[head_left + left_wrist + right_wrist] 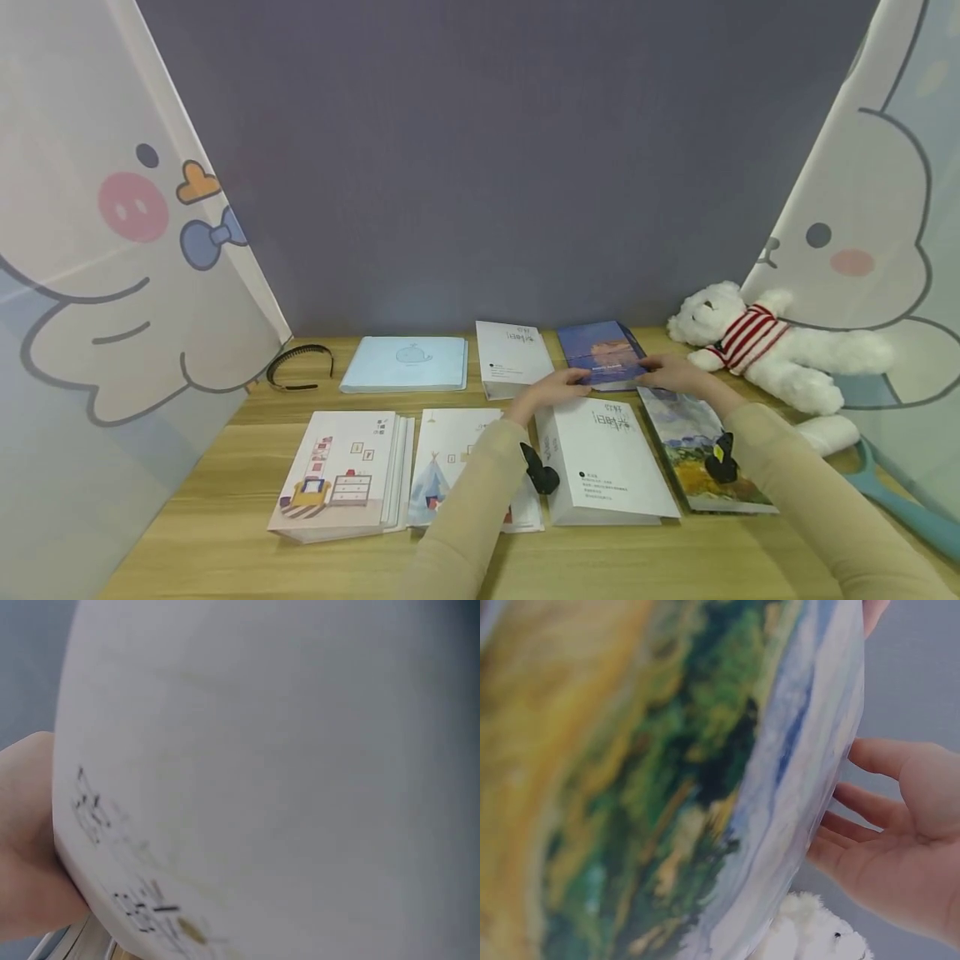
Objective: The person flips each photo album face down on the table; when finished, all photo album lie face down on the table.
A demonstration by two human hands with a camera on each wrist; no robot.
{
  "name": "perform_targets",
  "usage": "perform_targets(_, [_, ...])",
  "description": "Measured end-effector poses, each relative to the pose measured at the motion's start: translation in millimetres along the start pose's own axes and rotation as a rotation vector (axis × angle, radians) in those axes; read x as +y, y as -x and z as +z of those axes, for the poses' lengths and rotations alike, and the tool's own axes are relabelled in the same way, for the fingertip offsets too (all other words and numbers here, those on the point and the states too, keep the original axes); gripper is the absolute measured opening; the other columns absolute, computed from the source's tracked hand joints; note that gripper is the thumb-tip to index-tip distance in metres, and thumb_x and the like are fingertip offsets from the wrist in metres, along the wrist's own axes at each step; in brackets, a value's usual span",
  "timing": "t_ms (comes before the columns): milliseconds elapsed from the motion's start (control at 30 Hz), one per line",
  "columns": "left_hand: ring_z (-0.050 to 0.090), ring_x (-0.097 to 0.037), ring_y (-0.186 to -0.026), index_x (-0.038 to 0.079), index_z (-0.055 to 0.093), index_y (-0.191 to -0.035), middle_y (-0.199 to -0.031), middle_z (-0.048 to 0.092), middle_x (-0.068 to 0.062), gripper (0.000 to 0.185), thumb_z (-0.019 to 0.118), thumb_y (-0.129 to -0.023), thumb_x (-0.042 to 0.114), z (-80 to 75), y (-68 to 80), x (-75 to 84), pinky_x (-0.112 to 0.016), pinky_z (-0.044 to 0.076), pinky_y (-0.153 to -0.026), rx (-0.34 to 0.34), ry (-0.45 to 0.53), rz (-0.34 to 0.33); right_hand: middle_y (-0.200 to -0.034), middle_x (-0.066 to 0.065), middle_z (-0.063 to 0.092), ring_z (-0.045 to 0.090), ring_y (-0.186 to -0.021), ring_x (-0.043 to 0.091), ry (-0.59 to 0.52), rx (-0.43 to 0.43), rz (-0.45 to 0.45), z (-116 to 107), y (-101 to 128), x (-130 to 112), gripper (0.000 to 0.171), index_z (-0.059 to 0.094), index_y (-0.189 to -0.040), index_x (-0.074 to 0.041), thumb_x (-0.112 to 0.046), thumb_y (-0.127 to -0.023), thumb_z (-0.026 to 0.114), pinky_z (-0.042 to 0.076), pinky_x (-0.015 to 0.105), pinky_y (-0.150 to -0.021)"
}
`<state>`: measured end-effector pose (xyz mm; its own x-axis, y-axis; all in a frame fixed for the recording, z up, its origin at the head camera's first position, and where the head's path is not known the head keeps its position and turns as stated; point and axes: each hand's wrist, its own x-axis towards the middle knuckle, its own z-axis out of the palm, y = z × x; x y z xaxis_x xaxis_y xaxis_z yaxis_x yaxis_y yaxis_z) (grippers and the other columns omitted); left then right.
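A blue book (596, 350) with an orange picture lies at the back, right of centre. My left hand (553, 392) reaches to its near left corner, its fingertips at the edge. Opposite, my right hand (684, 377) has its fingers at the near right corner. In the right wrist view the fingers of the right hand (907, 825) are extended, their tips partly hidden by a book with a painted landscape cover (667, 780). A thick white book (611, 458) lies under the left wrist; in the left wrist view it hides most of the left hand (30, 840).
Another white book (512, 354) lies left of the blue one. Farther left are a light-blue whale-cover book (411, 364) and a black headband (300, 367). Illustrated books (337, 471) (442, 450) lie in front. A white teddy bear (780, 346) lies at the right.
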<state>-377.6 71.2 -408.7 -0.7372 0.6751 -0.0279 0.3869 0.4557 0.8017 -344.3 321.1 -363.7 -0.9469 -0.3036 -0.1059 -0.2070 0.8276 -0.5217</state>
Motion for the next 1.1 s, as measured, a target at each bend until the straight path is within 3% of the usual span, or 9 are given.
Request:
perform_targets(233, [0.030, -0.022, -0.140, 0.008, 0.033, -0.146, -0.151, 0.034, -0.008, 0.050, 0.045, -0.100, 0.026, -3.5, 4.5, -0.6, -0.033, 0.028, -0.114, -0.008, 0.091, -0.040, -0.140, 0.038, 0.030, 0.032, -0.126, 0.055, 0.005, -0.029, 0.028, 3.7, -1.0, -8.7, 0.064, 0.029, -0.141, 0.012, -0.031, -0.097, 0.050, 0.038, 0.061, -0.097])
perform_targets(500, [0.034, -0.020, -0.138, 0.011, 0.034, -0.146, -0.150, 0.036, -0.005, 0.051, 0.043, -0.101, 0.031, -8.6, 7.5, -0.7, -0.033, 0.034, -0.111, 0.015, 0.081, -0.003, -0.140, 0.040, 0.028, 0.032, -0.125, 0.056, 0.023, -0.030, 0.047, 1.3, -2.4, -14.7, 0.067, 0.025, -0.141, 0.015, -0.032, -0.098, 0.047, 0.037, 0.062, -0.097])
perform_targets(667, [0.043, -0.019, -0.131, 0.014, 0.040, -0.143, -0.144, 0.045, -0.004, 0.049, 0.046, -0.099, 0.035, -15.8, 15.6, 7.0, -0.033, 0.041, -0.105, 0.087, 0.101, 0.021, -0.138, 0.040, 0.031, 0.035, -0.124, 0.055, -0.004, 0.053, 0.007, -5.3, 0.8, -18.7, 0.062, 0.028, -0.139, 0.016, -0.029, -0.100, 0.044, 0.039, 0.060, -0.097])
perform_targets(833, [0.050, -0.018, -0.124, 0.015, 0.046, -0.139, -0.138, 0.051, -0.005, 0.045, 0.049, -0.098, 0.032, -29.0, 23.1, 13.0, -0.032, 0.044, -0.101, 0.178, 0.082, 0.071, -0.138, 0.037, 0.036, 0.037, -0.125, 0.052, -0.009, 0.173, -0.013, -11.4, -0.3, -30.2, 0.060, 0.035, -0.138, 0.010, -0.033, -0.099, 0.046, 0.040, 0.059, -0.097])
perform_targets(1100, [0.053, -0.019, -0.120, 0.014, 0.049, -0.136, -0.133, 0.056, -0.003, 0.040, 0.051, -0.098, 0.026, -50.5, 38.3, 17.2, -0.032, 0.046, -0.099, 0.327, 0.059, 0.093, -0.138, 0.027, 0.044, 0.044, -0.124, 0.043, -0.076, 0.259, -0.090, -8.6, -15.8, -52.7, 0.060, 0.041, -0.138, 0.002, -0.038, -0.095, 0.053, 0.043, 0.055, -0.097])
